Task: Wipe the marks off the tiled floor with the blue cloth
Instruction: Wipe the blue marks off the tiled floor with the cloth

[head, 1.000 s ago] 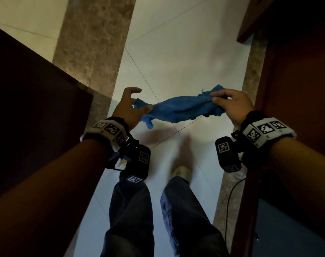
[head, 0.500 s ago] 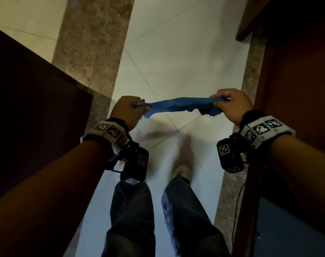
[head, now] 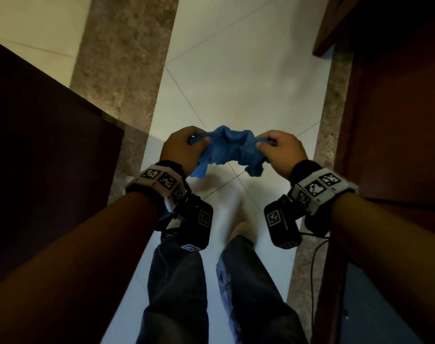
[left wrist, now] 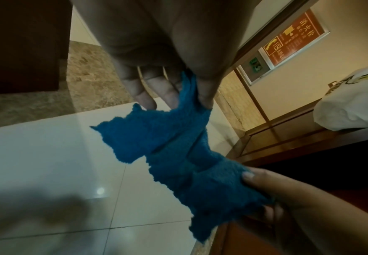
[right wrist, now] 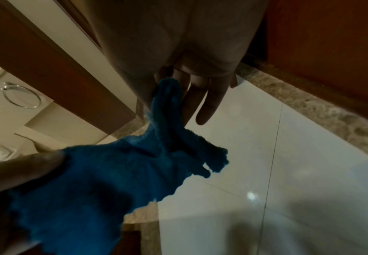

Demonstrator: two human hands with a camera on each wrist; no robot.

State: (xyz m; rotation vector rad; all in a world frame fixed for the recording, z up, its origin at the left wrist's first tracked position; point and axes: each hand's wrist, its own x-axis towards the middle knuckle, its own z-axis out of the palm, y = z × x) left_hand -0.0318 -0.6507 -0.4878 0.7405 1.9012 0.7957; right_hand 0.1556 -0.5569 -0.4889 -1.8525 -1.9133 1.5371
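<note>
A hotel-like corridor or entry: glossy cream floor tiles with marble borders, dark wooden doors, a fire-hydrant notice upper right, a chrome towel ring at left.

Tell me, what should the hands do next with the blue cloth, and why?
Probably bend down and lower the blue cloth onto the tiled floor. Left hand and right hand pinch it bunched up in the air, well above the tiles, so no wiping can start.
</note>
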